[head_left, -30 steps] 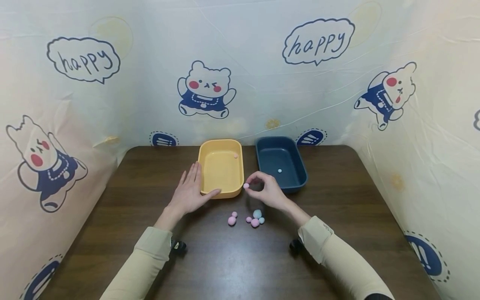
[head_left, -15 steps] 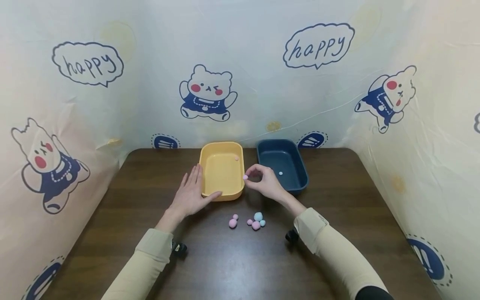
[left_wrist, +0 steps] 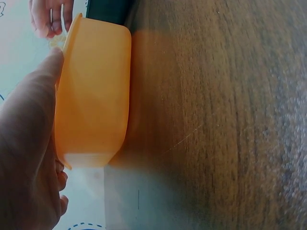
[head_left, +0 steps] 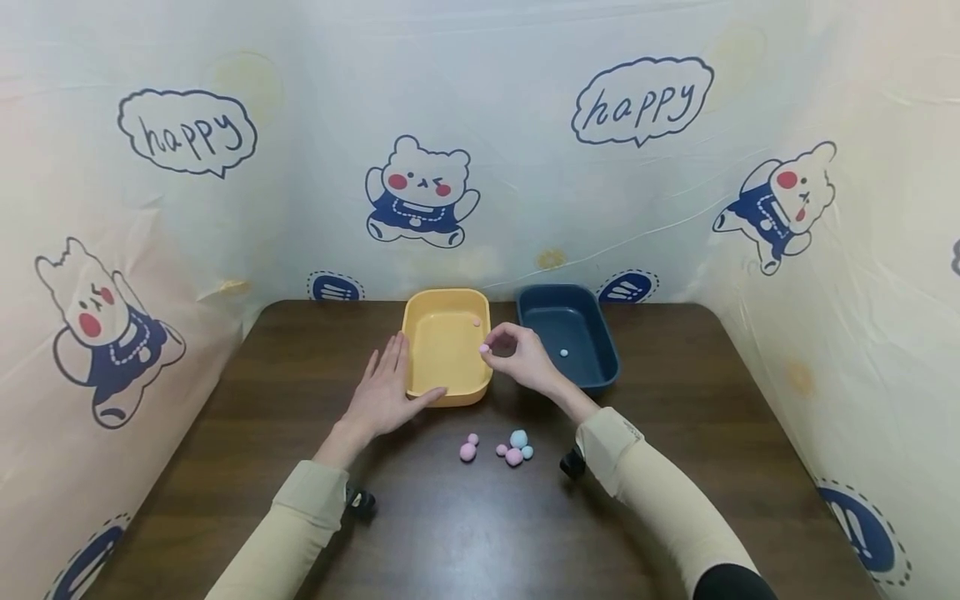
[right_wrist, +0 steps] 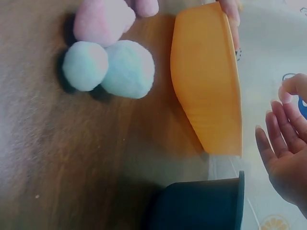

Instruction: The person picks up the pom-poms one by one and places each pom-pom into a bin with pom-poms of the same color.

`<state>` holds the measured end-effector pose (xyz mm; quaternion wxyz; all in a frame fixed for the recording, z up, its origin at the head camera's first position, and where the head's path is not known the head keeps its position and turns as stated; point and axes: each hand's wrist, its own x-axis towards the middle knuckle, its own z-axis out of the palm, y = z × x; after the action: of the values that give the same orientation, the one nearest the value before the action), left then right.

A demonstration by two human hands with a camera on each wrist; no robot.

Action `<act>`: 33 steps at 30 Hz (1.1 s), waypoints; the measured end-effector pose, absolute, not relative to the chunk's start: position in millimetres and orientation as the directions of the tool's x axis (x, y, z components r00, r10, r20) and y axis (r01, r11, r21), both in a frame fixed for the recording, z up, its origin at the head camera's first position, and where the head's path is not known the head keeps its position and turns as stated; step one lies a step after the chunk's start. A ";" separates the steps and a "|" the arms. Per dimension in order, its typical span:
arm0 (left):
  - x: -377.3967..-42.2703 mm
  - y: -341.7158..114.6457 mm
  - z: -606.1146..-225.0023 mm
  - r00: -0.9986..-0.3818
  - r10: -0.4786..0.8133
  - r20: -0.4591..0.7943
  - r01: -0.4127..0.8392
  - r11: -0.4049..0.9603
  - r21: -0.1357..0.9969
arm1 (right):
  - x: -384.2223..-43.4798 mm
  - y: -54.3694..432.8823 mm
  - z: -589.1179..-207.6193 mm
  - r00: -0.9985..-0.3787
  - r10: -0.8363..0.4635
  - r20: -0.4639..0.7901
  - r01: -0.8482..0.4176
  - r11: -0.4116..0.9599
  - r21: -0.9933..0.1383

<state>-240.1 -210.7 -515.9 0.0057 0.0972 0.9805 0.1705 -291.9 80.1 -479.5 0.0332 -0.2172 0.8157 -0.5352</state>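
Note:
My left hand (head_left: 382,392) rests with straight fingers along the left side of the yellow bin (head_left: 448,342), its thumb at the near rim. Between thumb and forefinger my right hand (head_left: 521,358) pinches a small pink pom-pom (head_left: 483,349), over the bin's right rim. Inside the yellow bin lies one small pink pom-pom (head_left: 476,322). To the right stands a dark blue bin (head_left: 570,321) holding a small light blue pom-pom (head_left: 564,353). In the right wrist view the right hand (right_wrist: 288,139) appears beyond the bins, the pinched pom-pom hidden by its fingers.
In front of the bins, several pink pom-poms (head_left: 468,452) and light blue pom-poms (head_left: 518,438) lie on the brown table (head_left: 465,533). A printed cloth (head_left: 510,208) hangs behind and at both sides of the table.
My right hand has moved left and away from me with the pinched pom-pom, from beside the yellow bin to over its rim. The left hand keeps its place on the bin.

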 end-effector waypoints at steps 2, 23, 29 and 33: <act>-239.6 -210.4 -516.2 -0.981 0.191 0.023 0.188 0.924 0.333 | -294.2 77.3 -479.1 -0.905 -0.387 0.176 -0.318 0.341 -0.885; -239.5 -212.0 -519.6 -0.980 0.193 0.035 0.193 0.908 0.372 | -317.1 51.7 -482.2 -0.922 -0.348 0.172 -0.312 0.399 -0.862; -239.1 -211.6 -519.8 -0.982 0.188 0.022 0.185 0.925 0.332 | -320.1 45.6 -485.3 -0.920 -0.354 0.170 -0.319 0.422 -0.849; -240.2 -211.1 -520.4 -0.982 0.188 0.022 0.185 0.925 0.333 | -321.0 42.5 -487.7 -0.922 -0.351 0.165 -0.313 0.424 -0.849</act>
<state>-240.2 -211.1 -520.4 0.0049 0.0950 0.9810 0.1690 -321.0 42.5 -487.7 0.0187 -0.1967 0.8437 -0.4990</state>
